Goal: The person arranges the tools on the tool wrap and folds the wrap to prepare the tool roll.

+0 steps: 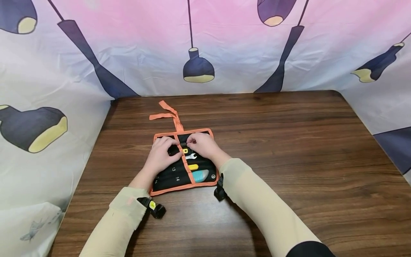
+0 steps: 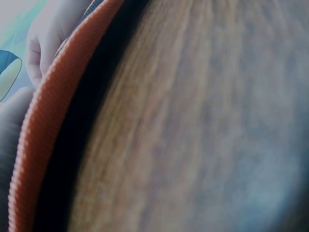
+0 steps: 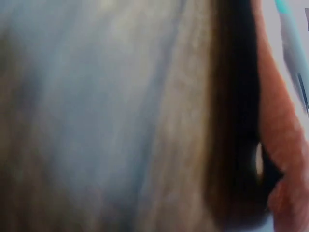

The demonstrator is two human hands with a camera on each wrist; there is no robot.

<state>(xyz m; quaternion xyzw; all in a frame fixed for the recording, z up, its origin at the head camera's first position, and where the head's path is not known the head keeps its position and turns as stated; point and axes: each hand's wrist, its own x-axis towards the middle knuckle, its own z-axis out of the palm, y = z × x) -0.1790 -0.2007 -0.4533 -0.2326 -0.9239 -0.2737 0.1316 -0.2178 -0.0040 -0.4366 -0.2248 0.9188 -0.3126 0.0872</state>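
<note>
A black tool roll [image 1: 167, 184] with orange edging lies unrolled on the table. Behind its orange middle strip, pockets numbered 13 and 14 show. An open-end wrench [image 1: 191, 156], a yellow-handled tool [image 1: 193, 167] and a teal-and-grey utility knife [image 1: 200, 176] stick out of the pockets. My left hand [image 1: 162, 153] rests on the roll's left half, fingertips and thumb apart at the middle strip. With bent fingers my right hand [image 1: 204, 145] pinches at the end of a small dark ribbed tool [image 1: 183, 144] near the upper pockets; its far end is hidden.
Orange tie straps [image 1: 176, 119] stretch from the roll's far edge over the wooden table [image 1: 282, 142]. A printed cloth [image 1: 154, 46] hangs behind the table and along its sides. Both wrist views show mostly blurred tabletop and the roll's orange edge [image 2: 63, 96].
</note>
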